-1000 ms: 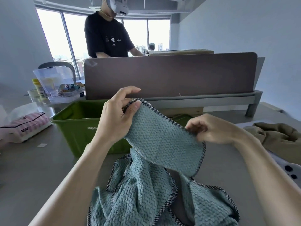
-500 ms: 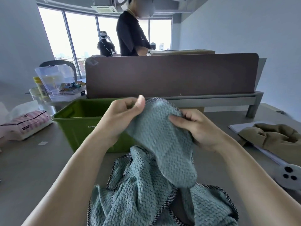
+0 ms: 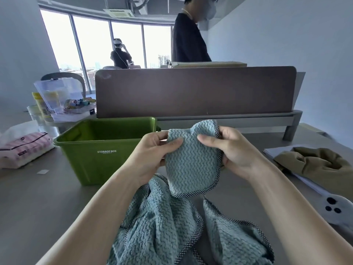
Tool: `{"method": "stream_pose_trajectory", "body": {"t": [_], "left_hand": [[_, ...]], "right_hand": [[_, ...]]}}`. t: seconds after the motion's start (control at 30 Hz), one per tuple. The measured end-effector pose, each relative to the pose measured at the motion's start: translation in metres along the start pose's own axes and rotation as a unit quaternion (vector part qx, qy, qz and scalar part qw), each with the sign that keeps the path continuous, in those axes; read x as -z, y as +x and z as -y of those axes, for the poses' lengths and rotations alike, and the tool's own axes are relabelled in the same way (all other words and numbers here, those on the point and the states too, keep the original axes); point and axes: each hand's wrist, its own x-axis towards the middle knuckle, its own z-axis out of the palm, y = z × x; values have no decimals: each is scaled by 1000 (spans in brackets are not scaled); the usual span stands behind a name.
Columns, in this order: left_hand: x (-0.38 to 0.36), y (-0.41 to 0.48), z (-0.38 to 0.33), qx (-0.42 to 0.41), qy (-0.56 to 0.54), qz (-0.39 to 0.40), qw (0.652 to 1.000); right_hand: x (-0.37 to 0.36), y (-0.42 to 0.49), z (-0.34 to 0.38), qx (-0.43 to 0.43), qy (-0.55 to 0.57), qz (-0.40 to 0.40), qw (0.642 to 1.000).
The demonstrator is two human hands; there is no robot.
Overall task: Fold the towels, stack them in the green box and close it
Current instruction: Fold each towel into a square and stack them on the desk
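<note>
**Folding barely begun**

Both hands, left hand [image 3: 152, 150] and right hand [image 3: 235, 150], are pinching the blue towel [image 3: 191, 169] above the table [image 3: 38, 197]. The green box [image 3: 103, 150] is sitting open and apparently empty; the olive towel [image 3: 317, 161] is lying unfolded.

My grey table [image 3: 47, 203] carried the open green box [image 3: 107, 150], marked "STORAGE BOX", standing left of centre. A pink-striped tissue pack [image 3: 24, 148] lay near the left edge, with a small white scrap [image 3: 43, 171] on the bare surface just in front of it. The blue towel [image 3: 172, 226] lay heaped at the near edge. At right, an olive cloth [image 3: 321, 165] sat bunched on a white sheet [image 3: 277, 150], and a white device [image 3: 338, 209] with dark round spots rested beside them. A brown divider [image 3: 191, 92] stood along the far side.
</note>
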Motion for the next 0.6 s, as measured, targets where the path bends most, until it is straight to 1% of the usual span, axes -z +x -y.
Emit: {"method": "stream_pose_trajectory", "body": {"t": [0.07,0.17,0.2,0.27,0.33,0.4,0.5,0.6], "left_hand": [[-2,-1,-1,11,5,-1,1000],[-4,1,2,-8,29,-10,999],[-5,1,2,-29,33,-21,999],[-3,0,4,-109,44,-27,993],[3,-3,5,-196,68,-15,978],[9,-6,3,-243,121,5,962],[12,-4,1,-275,191,-4,942],[9,-3,-1,-271,196,-54,941]], "right_hand": [[2,0,0,10,-10,25,1000],[3,0,0,33,-33,14,999],[5,0,0,53,-52,3,997],[7,-1,0,110,-86,-21,990],[8,-1,-1,158,-83,-35,983],[9,0,-3,186,-88,-35,978],[12,4,-7,185,-99,-44,977],[12,7,-10,155,-86,-49,983]]}}
